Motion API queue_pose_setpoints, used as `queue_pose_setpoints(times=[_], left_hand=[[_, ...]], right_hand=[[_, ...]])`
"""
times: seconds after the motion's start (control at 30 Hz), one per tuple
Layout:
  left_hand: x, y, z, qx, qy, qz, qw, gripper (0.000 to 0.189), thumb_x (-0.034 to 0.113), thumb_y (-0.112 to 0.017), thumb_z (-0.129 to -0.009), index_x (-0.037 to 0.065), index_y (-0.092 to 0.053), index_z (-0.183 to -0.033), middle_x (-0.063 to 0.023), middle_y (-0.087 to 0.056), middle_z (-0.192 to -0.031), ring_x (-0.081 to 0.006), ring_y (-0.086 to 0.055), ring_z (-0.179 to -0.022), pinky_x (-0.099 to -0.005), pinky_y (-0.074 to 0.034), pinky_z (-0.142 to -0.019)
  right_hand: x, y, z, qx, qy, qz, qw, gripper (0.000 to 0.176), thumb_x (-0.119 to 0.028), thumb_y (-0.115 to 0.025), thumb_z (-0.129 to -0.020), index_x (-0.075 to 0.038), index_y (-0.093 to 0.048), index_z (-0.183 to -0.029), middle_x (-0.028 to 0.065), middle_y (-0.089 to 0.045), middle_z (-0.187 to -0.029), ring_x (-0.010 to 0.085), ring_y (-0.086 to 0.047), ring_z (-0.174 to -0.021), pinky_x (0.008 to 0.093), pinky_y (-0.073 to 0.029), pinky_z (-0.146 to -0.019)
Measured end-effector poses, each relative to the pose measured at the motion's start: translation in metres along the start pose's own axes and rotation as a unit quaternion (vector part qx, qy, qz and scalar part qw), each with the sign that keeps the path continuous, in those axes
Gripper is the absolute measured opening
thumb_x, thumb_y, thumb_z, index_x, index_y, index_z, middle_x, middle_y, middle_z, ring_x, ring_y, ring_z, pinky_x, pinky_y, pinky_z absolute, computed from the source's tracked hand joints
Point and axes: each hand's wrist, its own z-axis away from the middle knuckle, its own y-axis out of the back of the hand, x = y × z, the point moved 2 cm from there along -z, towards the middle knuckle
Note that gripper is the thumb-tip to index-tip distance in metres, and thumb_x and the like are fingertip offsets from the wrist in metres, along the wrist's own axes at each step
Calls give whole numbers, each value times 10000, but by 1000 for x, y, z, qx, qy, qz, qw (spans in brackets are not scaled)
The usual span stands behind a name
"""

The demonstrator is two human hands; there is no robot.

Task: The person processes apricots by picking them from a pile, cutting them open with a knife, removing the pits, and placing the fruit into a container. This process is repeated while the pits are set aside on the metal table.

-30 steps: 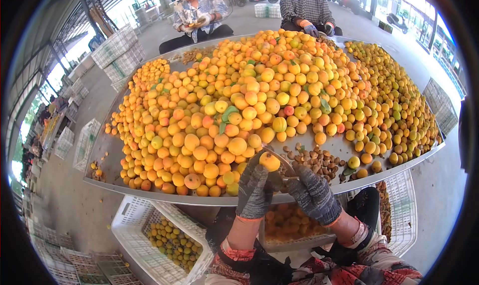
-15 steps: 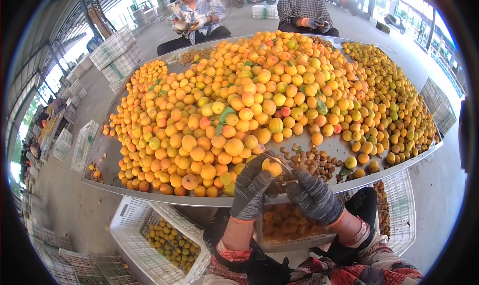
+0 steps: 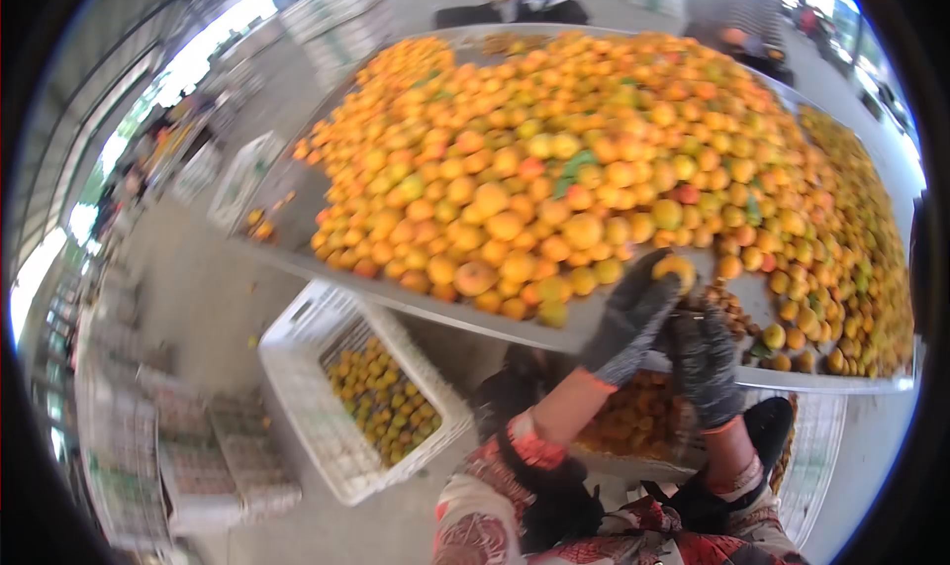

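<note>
1. Left hand (image 3: 633, 316) – gloved, fingers closed in a pinch on one apricot (image 3: 676, 268), which sits at the fingertips and is raised just above the near edge of the tabletop (image 3: 515, 326).
2. Right hand (image 3: 705, 367) – gloved and curled shut. I cannot tell from this blurred view what it grips, if anything.
3. Key relation: I read the apricot as up and slightly left of the right hand, with the right knuckles just beneath the fruit. Whether they touch it I cannot tell. The left hand is the nearer one, since it already carries the fruit.
4. Axis: the apricot reads as round, and I can make out no long axis, seam or stem end.
5. Surroundings:
   - A small heap of brown pits (image 3: 730, 303) lies on the tabletop just beside both hands, on their far right side.
   - The main apricot pile (image 3: 554, 189) covers the tabletop beyond the hands.
   - More orange fruit (image 3: 623, 417) shows below the tabletop edge, directly under the hands.
   - A white crate (image 3: 297, 339) of smaller fruit stands on the floor, well to the left.
</note>
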Motion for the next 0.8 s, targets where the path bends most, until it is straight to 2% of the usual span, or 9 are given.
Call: queue_pose_setpoints(times=[0.07,0.17,0.3,0.33,0.43,0.47,0.6,0.67,0.8], left_hand=[[-1,7,-7,-42,-6,-2,999,401,100,-603,-826,-5,-468,-1188,-31,-558,-1038,-79,-521,-907,-212,-436,-790],[9,20,-11,-122,31,-59,990,377,86,-602,-824,-9,-483,-1170,-22,-566,-1005,-72,-524,-877,-213,-445,-765],[8,11,-7,-53,-40,-43,997,378,100,-606,-826,-4,-494,-1172,-19,-570,-1000,-64,-519,-861,-208,-445,-744],[4,8,-5,-29,-49,-2,998,391,128,-604,-833,-6,-489,-1182,-20,-570,-1004,-60,-516,-865,-203,-442,-747],[-1,1,-2,32,-25,17,999,365,117,-590,-834,-17,-502,-1162,-60,-571,-1048,-85,-519,-936,-229,-442,-802],[2,-2,-2,20,-68,-9,997,388,138,-608,-830,1,-496,-1175,-15,-556,-1037,-50,-501,-883,-198,-428,-752],[12,6,-3,-21,-1,-55,998,349,129,-606,-829,9,-511,-1142,-3,-551,-1019,-56,-501,-873,-206,-426,-752],[11,11,-7,-114,9,43,993,310,118,-601,-831,14,-516,-1109,7,-549,-980,-66,-505,-856,-213,-427,-751],[17,12,-4,-67,-63,-181,979,299,139,-585,-848,9,-516,-1108,-3,-552,-981,-71,-497,-881,-214,-425,-763]], right_hand=[[3,1,-4,41,-171,-352,919,389,-95,-541,-853,-10,-435,-1217,60,-556,-1031,133,-550,-903,266,-480,-762],[14,17,-3,-45,-128,-396,908,393,-157,-536,-877,-5,-426,-1222,32,-554,-991,85,-532,-866,214,-470,-700],[5,15,-8,-11,-195,-319,927,414,-118,-550,-861,7,-413,-1231,38,-556,-1005,108,-536,-844,230,-468,-707],[3,13,-13,-29,30,27,999,421,-25,-547,-833,27,-408,-1227,58,-560,-1004,134,-543,-832,245,-471,-714],[17,-13,-4,70,140,212,965,441,50,-544,-795,30,-416,-1216,85,-560,-992,161,-549,-822,266,-472,-715],[13,-20,-2,74,-112,-174,976,383,7,-526,-818,25,-436,-1190,77,-569,-960,155,-547,-766,271,-471,-680],[13,-6,-2,40,-162,-175,970,358,-85,-514,-864,23,-434,-1196,52,-578,-942,116,-534,-733,241,-463,-638],[19,5,-1,-12,-19,42,999,360,-147,-502,-885,29,-433,-1192,30,-582,-927,85,-524,-709,215,-453,-607],[-13,23,-16,-49,-176,-208,961,354,-120,-536,-853,17,-456,-1169,50,-579,-938,105,-549,-756,224,-463,-629]])
